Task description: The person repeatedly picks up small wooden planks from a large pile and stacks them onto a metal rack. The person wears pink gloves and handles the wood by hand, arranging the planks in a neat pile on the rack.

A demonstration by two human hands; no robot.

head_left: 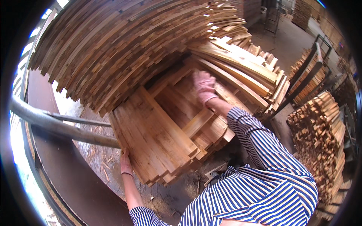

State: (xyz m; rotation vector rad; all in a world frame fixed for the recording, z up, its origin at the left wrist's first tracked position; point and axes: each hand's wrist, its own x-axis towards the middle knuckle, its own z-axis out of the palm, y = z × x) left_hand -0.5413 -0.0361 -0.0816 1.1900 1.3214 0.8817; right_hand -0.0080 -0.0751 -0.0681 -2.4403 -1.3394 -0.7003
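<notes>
A stack of reddish-brown wooden boards (pixel 147 132) lies in front of me, its near ends uneven. At its left edge, my left hand (pixel 126 164), in a pink glove, grips the side of a board; some of its fingers are hidden by the wood. My right hand (pixel 204 86), gloved in pink too, reaches over the far part of the stack with fingers stretched out, slightly blurred. Beneath that hand, a lower layer of boards (pixel 177 103) shows between the upper ones. Several paler boards (pixel 237 66) lie lengthwise to the right of it.
A tall pile of wooden slats (pixel 124 45) rises behind the boards. From the left, a metal pipe (pixel 71 128) reaches toward the stack's edge, above a dark brown panel (pixel 64 169). Another pile of slats (pixel 318 139) stands at the right, near a black metal frame (pixel 307 73).
</notes>
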